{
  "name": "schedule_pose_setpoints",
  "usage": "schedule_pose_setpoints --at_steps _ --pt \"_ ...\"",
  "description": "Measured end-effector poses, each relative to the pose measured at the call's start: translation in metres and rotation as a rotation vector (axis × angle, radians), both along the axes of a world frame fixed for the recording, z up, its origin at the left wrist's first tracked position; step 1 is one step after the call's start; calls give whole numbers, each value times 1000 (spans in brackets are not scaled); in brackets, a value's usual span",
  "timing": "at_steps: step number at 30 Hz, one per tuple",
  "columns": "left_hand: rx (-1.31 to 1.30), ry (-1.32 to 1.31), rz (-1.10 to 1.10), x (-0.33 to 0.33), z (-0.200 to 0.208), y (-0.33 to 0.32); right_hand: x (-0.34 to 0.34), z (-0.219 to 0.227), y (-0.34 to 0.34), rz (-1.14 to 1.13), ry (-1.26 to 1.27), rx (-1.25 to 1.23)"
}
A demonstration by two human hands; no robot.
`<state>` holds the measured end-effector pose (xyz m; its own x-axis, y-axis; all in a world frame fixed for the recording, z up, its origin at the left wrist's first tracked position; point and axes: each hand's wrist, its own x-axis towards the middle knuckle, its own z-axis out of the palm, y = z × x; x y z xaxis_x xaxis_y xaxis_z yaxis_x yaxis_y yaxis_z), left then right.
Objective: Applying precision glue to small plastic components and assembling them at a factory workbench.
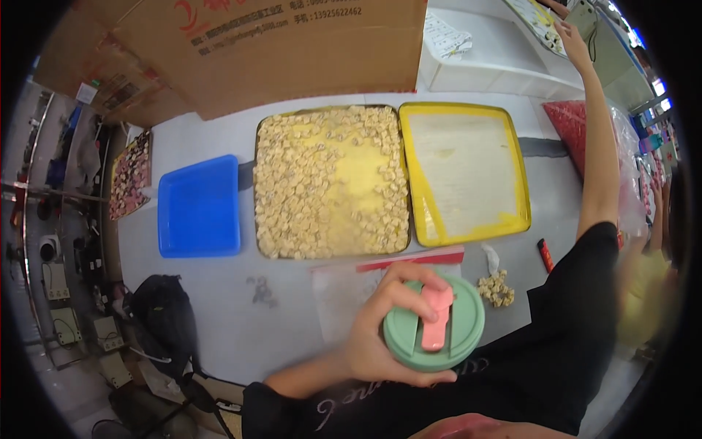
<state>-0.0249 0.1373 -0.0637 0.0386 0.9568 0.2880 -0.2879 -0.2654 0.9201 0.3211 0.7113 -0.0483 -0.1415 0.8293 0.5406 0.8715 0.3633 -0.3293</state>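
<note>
In the head view, I'm seeing the left hand (374,335) wrapping around a green cup (462,325) near the table's (219,307) front edge, one finger pressing its pink flap (434,338). The right hand (574,45) is reaching a far tray (532,33); I can't tell its grip. Slipping fingers could be spilling the cup onto nearby pale pieces (292,201). Open tabletop is stretching below the blue bin (199,212).

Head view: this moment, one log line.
left hand: holding green-lidded cup, touching pink tab | right hand: at upper-right tray | table: blue bin, tray of pale pieces
</note>
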Motion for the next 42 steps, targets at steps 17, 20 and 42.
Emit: schedule_pose_setpoints --at_steps 17,20,42 --pt "246 63 174 -25 23 -191 -10 -80 -502 357 363 -37" --pt "189 122 339 -38 15 -250 -8 -110 -511 431 658 22" --pt "-443 1007 1014 -39 -144 -393 1 -156 -511 450 542 239"
